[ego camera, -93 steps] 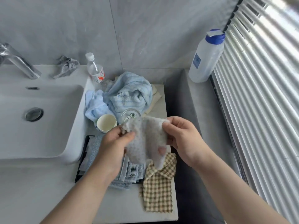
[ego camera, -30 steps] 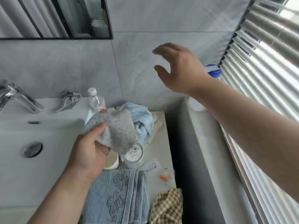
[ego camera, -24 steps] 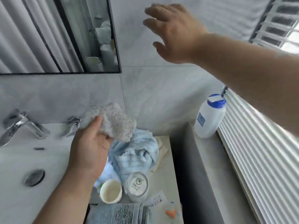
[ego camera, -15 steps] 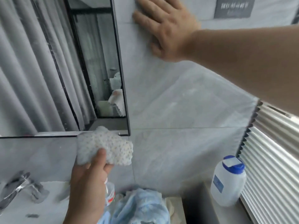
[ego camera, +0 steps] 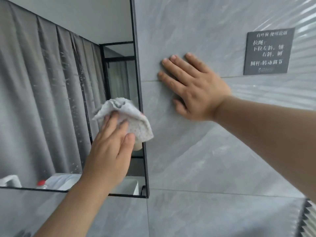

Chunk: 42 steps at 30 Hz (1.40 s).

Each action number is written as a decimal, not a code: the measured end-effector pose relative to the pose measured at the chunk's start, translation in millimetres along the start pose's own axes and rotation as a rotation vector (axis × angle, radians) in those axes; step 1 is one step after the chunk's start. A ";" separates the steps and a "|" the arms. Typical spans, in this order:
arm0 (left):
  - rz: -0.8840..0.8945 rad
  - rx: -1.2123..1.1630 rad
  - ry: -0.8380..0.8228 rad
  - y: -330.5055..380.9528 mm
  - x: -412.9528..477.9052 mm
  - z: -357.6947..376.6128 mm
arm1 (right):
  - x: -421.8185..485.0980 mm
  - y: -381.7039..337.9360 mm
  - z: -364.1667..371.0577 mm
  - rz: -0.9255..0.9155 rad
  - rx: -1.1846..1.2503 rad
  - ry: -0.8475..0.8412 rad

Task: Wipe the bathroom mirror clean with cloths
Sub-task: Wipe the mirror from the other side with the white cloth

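Left hand (ego camera: 109, 151) lies flat with fairly straight fingers on a crumpled, speckled white cloth (ego camera: 135, 122), pressing it against the mirror (ego camera: 109, 19) close to the right edge of its black frame (ego camera: 136, 65); one corner of the cloth laps over that frame. Right hand (ego camera: 193, 93) is spread open, palm flat on the grey tile wall (ego camera: 205, 159) just beside the mirror, holding nothing. Streaks and specks mark the glass over the reflected grey curtains (ego camera: 42, 100). A dark sign (ego camera: 268, 52) with white lettering hangs on the wall above the right forearm, and blinds (ego camera: 309, 219) show at the lower right corner.
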<state>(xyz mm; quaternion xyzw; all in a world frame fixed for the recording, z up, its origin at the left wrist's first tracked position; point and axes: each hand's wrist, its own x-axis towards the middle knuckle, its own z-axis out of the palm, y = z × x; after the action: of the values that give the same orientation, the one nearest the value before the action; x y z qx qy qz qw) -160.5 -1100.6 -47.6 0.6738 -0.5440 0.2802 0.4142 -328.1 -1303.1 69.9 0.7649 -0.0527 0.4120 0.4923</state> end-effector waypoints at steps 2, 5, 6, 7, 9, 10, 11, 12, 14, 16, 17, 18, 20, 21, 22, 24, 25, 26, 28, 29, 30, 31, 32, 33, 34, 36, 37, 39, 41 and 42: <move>-0.080 0.109 0.141 4.5 11.8 6.6 | 0.0 -0.2 -0.2 0.000 0.006 0.012; -0.147 0.160 0.365 9.7 28.4 22.3 | -0.5 0.2 0.2 -0.003 0.004 0.024; -0.163 0.150 0.410 12.2 33.2 28.7 | -0.3 0.1 0.3 -0.001 0.004 0.025; -0.180 0.125 0.428 17.7 36.2 34.3 | -0.4 0.0 0.3 0.002 0.007 0.024; -0.237 0.005 0.397 24.5 41.3 43.6 | 0.1 -0.3 0.2 0.009 0.009 0.026; -0.259 -0.079 0.377 25.1 43.8 44.8 | 0.4 -0.5 -0.1 0.010 0.009 0.029; -0.240 -0.125 0.367 20.5 46.9 45.7 | 0.6 -0.6 -0.2 0.011 0.009 0.033; -0.180 -0.101 0.357 12.1 49.3 45.3 | 0.7 -1.0 -0.1 0.010 0.012 0.034; -0.025 0.080 0.311 -8.4 55.5 41.5 | 1.0 -1.5 0.6 0.009 0.020 0.033; 0.112 0.289 0.267 -25.5 63.1 37.0 | 0.7 -1.3 1.5 0.010 0.020 0.030; 0.173 0.350 0.258 -30.1 66.3 34.3 | 0.3 -1.0 1.9 0.011 0.017 0.026; 0.223 0.390 0.248 -33.1 70.3 31.3 | 0.2 -0.6 2.1 0.011 0.014 0.022; 0.281 0.443 0.231 -34.1 84.8 21.3 | 0.6 -0.8 1.5 0.010 0.014 0.021; 0.296 0.469 0.224 -32.2 97.3 13.9 | 0.9 -0.9 1.1 0.010 0.016 0.022; 0.309 0.491 0.229 -28.5 112.9 5.6 | 0.6 -1.1 0.9 0.011 0.019 0.022; 0.352 0.510 0.276 -14.8 153.9 -15.8 | 0.3 -1.1 0.9 0.014 0.022 0.020; 0.360 0.516 0.293 -5.2 177.0 -28.3 | 0.0 -1.1 0.8 0.015 0.022 0.018; 0.352 0.523 0.299 4.6 200.9 -41.4 | -0.1 -0.8 0.8 0.014 0.019 0.018; 0.308 0.531 0.303 21.5 243.8 -66.8 | -0.4 -0.6 0.9 0.015 0.015 0.019; 0.284 0.533 0.311 27.6 260.2 -78.1 | -0.1 -0.8 0.8 0.015 0.016 0.018; 0.268 0.532 0.319 32.2 273.1 -87.6 | -0.1 -1.1 0.9 0.017 0.019 0.017; 0.259 0.526 0.322 35.4 281.2 -93.5 | -0.4 -1.2 1.2 0.022 0.023 0.019; 0.253 0.522 0.322 37.3 284.9 -96.2 | -0.5 -0.8 1.5 0.026 0.027 0.024; 0.251 0.521 0.317 37.4 283.0 -95.1 | -0.7 -0.9 1.6 0.029 0.031 0.028; 0.257 0.524 0.307 35.3 277.0 -91.1 | -0.9 -1.3 1.5 0.033 0.035 0.034; 0.327 0.533 0.285 23.7 252.5 -76.0 | -1.2 -1.7 1.1 0.041 0.043 0.040; 0.385 0.533 0.274 15.6 235.9 -66.9 | -0.9 -1.7 0.8 0.043 0.045 0.036; 0.479 0.527 0.243 -2.4 198.5 -47.7 | -0.9 -1.9 -0.2 0.044 0.042 0.019; 0.532 0.545 0.187 -18.7 163.2 -29.9 | -0.1 -1.8 -1.5 0.049 0.046 0.010; 0.550 0.564 0.151 -24.6 147.3 -22.1 | 0.3 -1.2 -2.0 0.049 0.052 0.010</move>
<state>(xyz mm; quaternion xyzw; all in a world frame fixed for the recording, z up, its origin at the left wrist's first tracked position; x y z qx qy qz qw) -98.2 -1153.7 79.3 0.5677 -0.5738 0.5678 0.1612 -328.5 -1300.8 69.6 0.7740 -0.0582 0.4289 0.4621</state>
